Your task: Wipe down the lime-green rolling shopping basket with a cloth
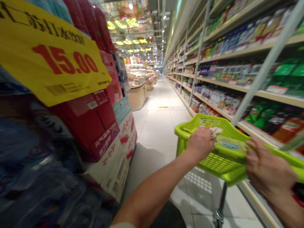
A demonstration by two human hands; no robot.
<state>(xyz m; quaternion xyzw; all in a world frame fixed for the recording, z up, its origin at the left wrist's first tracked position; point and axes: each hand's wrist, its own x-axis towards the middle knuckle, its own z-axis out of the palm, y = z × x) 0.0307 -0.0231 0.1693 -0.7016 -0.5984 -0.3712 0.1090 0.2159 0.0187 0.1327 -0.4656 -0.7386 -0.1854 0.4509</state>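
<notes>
A bright green plastic shopping cart (225,172) stands in front of me at the right, its upper basket pierced with small holes. My left hand (201,143) is closed around the left part of its handle (230,146). A crumpled pale scrap (216,130), perhaps tissue, sticks out by the fingers of that hand; I cannot tell if it is gripped too. My right hand (267,164) wraps the handle farther right, with a dark band at the wrist. Between the hands the handle shows a clear cover with a blue and white label.
Stacked drink cartons (95,126) rise close on my left under a yellow price sign (68,60). Long shelves (223,80) of bottles line the right side. A tiled aisle (159,120) runs ahead, past wooden display counters (137,96). A caster wheel (218,217) shows below the cart.
</notes>
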